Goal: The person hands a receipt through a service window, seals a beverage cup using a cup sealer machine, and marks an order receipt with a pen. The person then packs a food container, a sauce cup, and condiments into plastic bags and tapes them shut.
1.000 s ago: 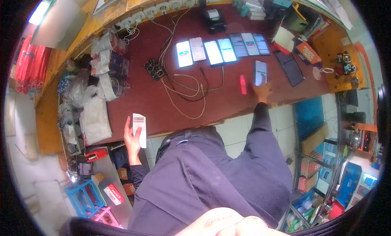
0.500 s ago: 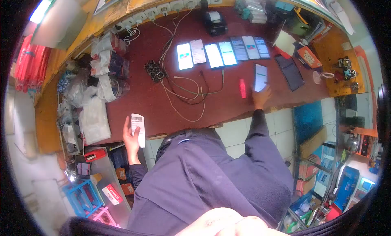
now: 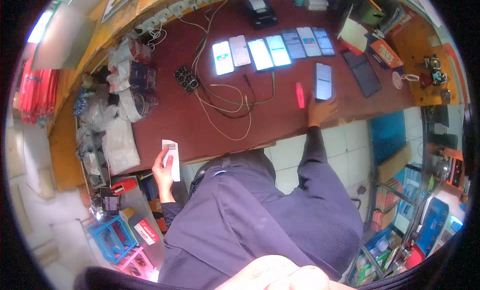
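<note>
My left hand (image 3: 163, 174) holds a white printed paper slip (image 3: 175, 165) upright between thumb and fingers, near the table's front edge. On the right, my right hand (image 3: 322, 111) rests on the table just below a lit phone (image 3: 323, 80). Its fingers are apart, at the phone's lower edge; whether they touch it is hard to tell. Left of that hand lies a pink marker-like stick (image 3: 300, 95). A dark phone (image 3: 362, 74) lies to the right. Further back is a row of lit phones, including a bright white-screened phone (image 3: 223, 58) and another lit phone (image 3: 278, 50).
The dark red tabletop (image 3: 200, 132) carries tangled cables (image 3: 223, 114) and a black patterned object (image 3: 186, 80). A small black printer (image 3: 261, 14) stands behind the phones. Plastic-wrapped packages (image 3: 120, 147) line the left side. A shelf rack (image 3: 395, 190) is at lower right.
The view has shifted slightly. My right hand has drawn down off the lit phone's screen to its lower edge, and its fingers have spread. The paper slip stays in my left hand.
</note>
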Available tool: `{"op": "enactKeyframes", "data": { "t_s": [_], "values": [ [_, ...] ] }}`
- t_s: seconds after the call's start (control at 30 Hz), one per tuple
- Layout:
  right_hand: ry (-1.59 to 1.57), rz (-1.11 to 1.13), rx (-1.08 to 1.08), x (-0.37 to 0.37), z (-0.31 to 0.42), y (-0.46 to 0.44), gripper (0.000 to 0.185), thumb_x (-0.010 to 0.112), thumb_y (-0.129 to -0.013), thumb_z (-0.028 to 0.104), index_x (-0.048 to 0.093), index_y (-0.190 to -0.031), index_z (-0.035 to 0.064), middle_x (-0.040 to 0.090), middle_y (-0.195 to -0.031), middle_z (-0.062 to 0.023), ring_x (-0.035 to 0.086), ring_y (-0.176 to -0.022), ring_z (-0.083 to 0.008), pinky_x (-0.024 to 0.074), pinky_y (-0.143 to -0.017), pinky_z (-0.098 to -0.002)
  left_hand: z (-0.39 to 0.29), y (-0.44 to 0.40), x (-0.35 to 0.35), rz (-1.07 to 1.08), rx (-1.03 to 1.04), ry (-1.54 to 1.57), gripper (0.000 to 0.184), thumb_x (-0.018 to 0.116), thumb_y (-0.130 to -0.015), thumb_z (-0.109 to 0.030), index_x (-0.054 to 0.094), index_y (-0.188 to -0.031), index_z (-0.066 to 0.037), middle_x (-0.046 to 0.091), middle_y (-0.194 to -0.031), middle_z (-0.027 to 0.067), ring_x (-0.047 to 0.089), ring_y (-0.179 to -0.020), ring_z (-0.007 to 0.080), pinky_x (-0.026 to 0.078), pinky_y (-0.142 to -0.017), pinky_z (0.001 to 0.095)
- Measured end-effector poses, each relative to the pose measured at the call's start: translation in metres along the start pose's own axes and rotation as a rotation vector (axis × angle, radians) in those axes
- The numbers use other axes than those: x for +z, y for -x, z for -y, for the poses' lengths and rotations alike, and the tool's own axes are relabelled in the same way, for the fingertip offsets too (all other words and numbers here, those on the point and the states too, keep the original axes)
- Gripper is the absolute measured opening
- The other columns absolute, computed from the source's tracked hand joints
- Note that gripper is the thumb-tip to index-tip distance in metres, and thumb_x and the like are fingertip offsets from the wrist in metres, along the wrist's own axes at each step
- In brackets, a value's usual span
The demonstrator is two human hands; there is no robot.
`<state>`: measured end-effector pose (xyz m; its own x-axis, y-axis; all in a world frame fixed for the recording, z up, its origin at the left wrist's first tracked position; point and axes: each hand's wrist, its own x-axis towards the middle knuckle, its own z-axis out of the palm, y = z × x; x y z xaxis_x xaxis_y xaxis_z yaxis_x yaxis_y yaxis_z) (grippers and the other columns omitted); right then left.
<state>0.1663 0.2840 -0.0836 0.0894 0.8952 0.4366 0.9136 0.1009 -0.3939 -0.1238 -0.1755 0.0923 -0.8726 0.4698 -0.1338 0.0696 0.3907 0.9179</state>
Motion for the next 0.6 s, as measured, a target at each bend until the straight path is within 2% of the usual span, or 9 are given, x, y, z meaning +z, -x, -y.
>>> {"op": "enactKeyframes", "data": {
  "t_s": [0.2, 0.4, 0.6],
  "values": [
    [-0.030, 0.005, 0.037, 0.009, -0.004, -0.002, 0.086, 0.067, -0.072, 0.057, 0.036, -0.132, 0.0039, 0.039, -0.131, -0.0236, 0.033, -0.126, -0.0400, 0.0201, -0.104, -0.0596, -0.015, -0.003, 0.019, 0.077, -0.013, -0.144, 0.035, 0.060, -0.085, -0.002, 0.058, -0.120, 0.001, 0.060, -0.120, 0.0108, 0.055, -0.110, 0.0166, 0.039, -0.097, 0.0295],
    [0.011, 0.104, 0.058, 0.011, -0.005, -0.007, 0.078, 0.068, -0.072, 0.056, 0.040, -0.127, 0.0082, 0.039, -0.131, -0.0241, 0.034, -0.126, -0.0398, 0.0195, -0.104, -0.0612, -0.028, -0.007, 0.039, 0.109, -0.028, -0.206, 0.035, 0.061, -0.085, -0.004, 0.058, -0.120, 0.001, 0.060, -0.120, 0.0112, 0.054, -0.111, 0.0170, 0.038, -0.098, 0.0297],
    [-0.009, 0.084, 0.045, 0.009, -0.001, -0.013, 0.079, 0.069, -0.072, 0.054, 0.039, -0.129, 0.0086, 0.040, -0.131, -0.0193, 0.032, -0.127, -0.0396, 0.0190, -0.102, -0.0642, -0.038, -0.015, 0.057, 0.089, -0.032, -0.223, 0.035, 0.061, -0.085, -0.006, 0.058, -0.119, 0.002, 0.060, -0.120, 0.0126, 0.055, -0.110, 0.0184, 0.039, -0.098, 0.0301]
  ]
}}
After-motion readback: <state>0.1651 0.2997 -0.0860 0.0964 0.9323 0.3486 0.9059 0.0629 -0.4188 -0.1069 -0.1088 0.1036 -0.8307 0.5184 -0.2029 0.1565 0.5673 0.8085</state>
